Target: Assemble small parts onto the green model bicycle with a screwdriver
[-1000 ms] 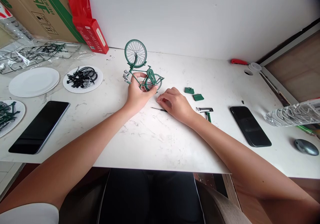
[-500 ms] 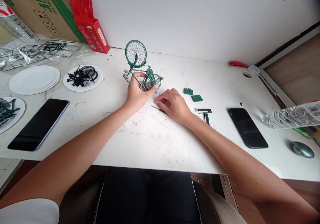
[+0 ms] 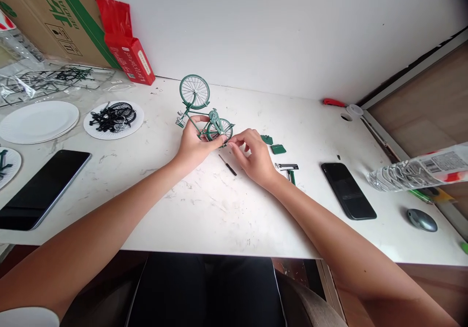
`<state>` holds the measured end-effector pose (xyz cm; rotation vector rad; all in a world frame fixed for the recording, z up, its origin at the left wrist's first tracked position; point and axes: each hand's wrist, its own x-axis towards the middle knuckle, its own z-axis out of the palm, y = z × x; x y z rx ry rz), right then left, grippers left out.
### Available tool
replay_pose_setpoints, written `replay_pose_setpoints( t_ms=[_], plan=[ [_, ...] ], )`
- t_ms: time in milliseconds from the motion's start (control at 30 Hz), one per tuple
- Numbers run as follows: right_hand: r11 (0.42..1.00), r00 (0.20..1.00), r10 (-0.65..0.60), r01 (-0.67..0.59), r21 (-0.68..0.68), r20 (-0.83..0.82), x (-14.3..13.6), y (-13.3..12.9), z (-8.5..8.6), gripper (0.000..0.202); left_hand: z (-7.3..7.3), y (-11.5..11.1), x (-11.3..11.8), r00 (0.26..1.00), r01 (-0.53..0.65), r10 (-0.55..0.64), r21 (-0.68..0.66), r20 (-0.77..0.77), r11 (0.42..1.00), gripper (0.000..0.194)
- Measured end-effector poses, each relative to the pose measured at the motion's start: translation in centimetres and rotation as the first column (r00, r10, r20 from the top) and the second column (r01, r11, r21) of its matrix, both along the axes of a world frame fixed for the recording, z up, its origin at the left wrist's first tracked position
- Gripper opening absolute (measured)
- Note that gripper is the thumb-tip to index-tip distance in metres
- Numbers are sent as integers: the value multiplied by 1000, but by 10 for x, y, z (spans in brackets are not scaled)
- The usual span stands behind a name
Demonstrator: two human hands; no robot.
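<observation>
My left hand (image 3: pixel 195 144) grips a green model bicycle (image 3: pixel 195 92) near its smaller-looking wheel, thumb across the rear part. The bicycle is tilted, its other wheel raised toward the wall. My right hand (image 3: pixel 252 154) is beside that gripped wheel, thumb and forefinger pinched together close to its edge; what is between the fingertips is too small to make out. On the table below lies a small black screwdriver (image 3: pixel 230 168), its thin tip toward my left hand. Two flat green pieces (image 3: pixel 278 149) lie beyond my right hand, and black and green parts (image 3: pixel 288 166) sit by my right wrist.
At left are a plate of black bicycle parts (image 3: pixel 98 132), stacked white plates (image 3: pixel 40 107) and a phone (image 3: pixel 44 188). A red packet (image 3: pixel 137 64) stands at the back. At right are another phone (image 3: pixel 348 190), a plastic bottle (image 3: pixel 402 171) and a mouse (image 3: pixel 422 220).
My right hand has moved off the screwdriver and closer to the bicycle's wheel, uncovering the screwdriver's handle. My left hand still holds the bicycle. The view has shifted slightly.
</observation>
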<state>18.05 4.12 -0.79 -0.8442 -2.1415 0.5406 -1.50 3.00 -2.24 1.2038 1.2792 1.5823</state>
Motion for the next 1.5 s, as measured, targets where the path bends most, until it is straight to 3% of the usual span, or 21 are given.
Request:
replay_pose_setpoints(
  t_ms=[233, 467, 633, 1033, 1500],
  plan=[
    [997, 984, -64, 71, 32, -165, 2, -6, 0, 17, 5, -15, 10, 993, 106, -104, -38, 65, 994, 67],
    [981, 989, -140, 144, 128, -41, 12, -5, 1, 14, 5, -23, 11, 981, 181, -174, -76, 85, 981, 66],
    [983, 995, -96, 91, 161, 27, 18, -4, 5, 12, 4, -25, 11, 977, 206, -200, -99, 68, 973, 65],
    [990, 998, -56, 53, 131, 19, 24, 0, 7, 12, 3, -29, 10, 971, 240, -241, -64, -1, 969, 61],
    [995, 992, -79, 72, -68, -96, 26, 0, 1, 12, -1, -26, 7, 958, 267, -271, -55, -94, 962, 55]
  ],
)
